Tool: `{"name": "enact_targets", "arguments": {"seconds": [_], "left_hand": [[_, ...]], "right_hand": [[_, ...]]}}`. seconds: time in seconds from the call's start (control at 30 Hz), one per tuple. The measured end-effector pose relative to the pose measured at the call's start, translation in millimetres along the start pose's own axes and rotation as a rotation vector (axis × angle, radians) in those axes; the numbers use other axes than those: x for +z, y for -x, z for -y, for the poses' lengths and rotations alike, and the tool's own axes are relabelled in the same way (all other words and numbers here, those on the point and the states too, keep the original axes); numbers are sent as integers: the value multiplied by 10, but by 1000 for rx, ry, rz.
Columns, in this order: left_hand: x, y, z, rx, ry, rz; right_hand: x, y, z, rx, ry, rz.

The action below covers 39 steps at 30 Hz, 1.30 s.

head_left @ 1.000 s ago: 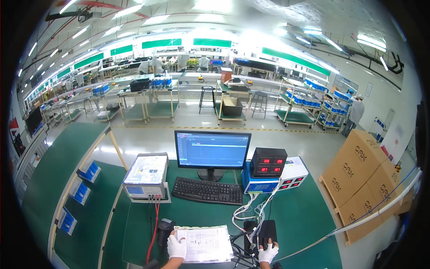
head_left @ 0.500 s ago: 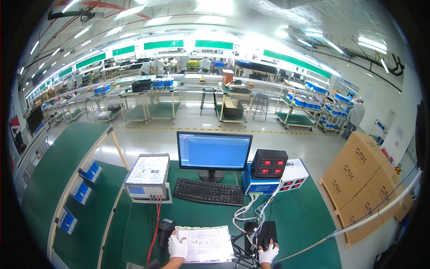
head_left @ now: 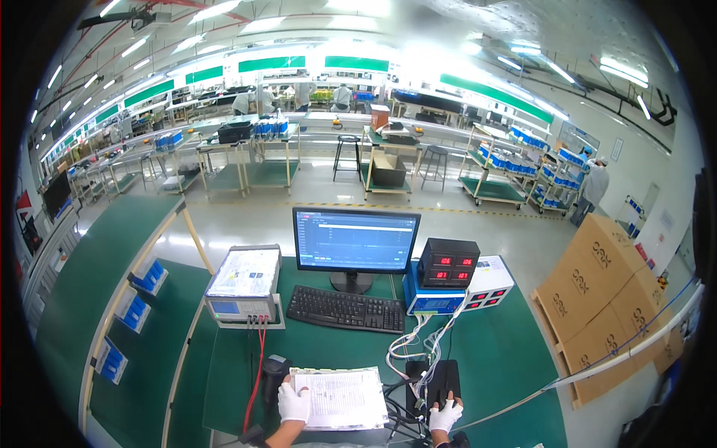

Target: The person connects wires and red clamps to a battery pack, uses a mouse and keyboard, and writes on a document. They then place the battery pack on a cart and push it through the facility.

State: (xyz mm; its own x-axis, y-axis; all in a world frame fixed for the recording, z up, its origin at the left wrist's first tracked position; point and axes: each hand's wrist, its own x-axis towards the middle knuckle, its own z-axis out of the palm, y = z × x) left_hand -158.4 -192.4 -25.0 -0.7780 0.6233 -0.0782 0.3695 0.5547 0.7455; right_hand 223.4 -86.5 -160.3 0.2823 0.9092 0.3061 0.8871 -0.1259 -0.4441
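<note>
My left hand [head_left: 294, 404], in a white glove with bare fingertips, is at the left edge of a stack of paper sheets [head_left: 345, 399]. Its thumb lies over the top sheet, and the fingers are at the edge, partly hidden. To the right, my right hand [head_left: 446, 415], gloved the same way, rests over a dark object that looks like a computer mouse, mostly covered by the hand. Under it lies a black pad [head_left: 450, 372]. A black handheld scanner [head_left: 276, 369] stands just beyond my left hand. White and black cables [head_left: 409, 361] run between the papers and the pad.
Behind the papers are a keyboard [head_left: 346, 309] and a lit monitor [head_left: 355, 240]. A bench instrument [head_left: 243, 287] with red leads stands left; boxes with red displays [head_left: 448, 263] stand right. A green shelf [head_left: 119, 246] is at left, stacked cartons [head_left: 597, 299] at right. People work farther off.
The monitor now shows a filled page instead of a mostly blank one. The top sheet looks different, with text lines where a table was. My hands have barely moved; the view has shifted slightly.
</note>
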Motion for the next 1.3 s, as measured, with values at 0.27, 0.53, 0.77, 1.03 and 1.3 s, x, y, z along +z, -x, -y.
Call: {"name": "enact_targets", "arguments": {"seconds": [0.27, 0.53, 0.77, 1.03, 1.3], "left_hand": [[-20, 16, -34, -40, 4, 7], [-14, 23, -11, -38, 0, 3], [35, -103, 206, -34, 100, -15], [-235, -229, 442, -145, 94, -257], [-69, -295, 637, -237, -337, -63]], "right_hand": [[29, 9, -42, -25, 11, -19], [-29, 6, 25, -25, -18, -68], [-109, 7, 113, 11, -66, -7], [-52, 7, 0, -53, 31, -8], [-114, -9, 64, -87, -18, -22]]}}
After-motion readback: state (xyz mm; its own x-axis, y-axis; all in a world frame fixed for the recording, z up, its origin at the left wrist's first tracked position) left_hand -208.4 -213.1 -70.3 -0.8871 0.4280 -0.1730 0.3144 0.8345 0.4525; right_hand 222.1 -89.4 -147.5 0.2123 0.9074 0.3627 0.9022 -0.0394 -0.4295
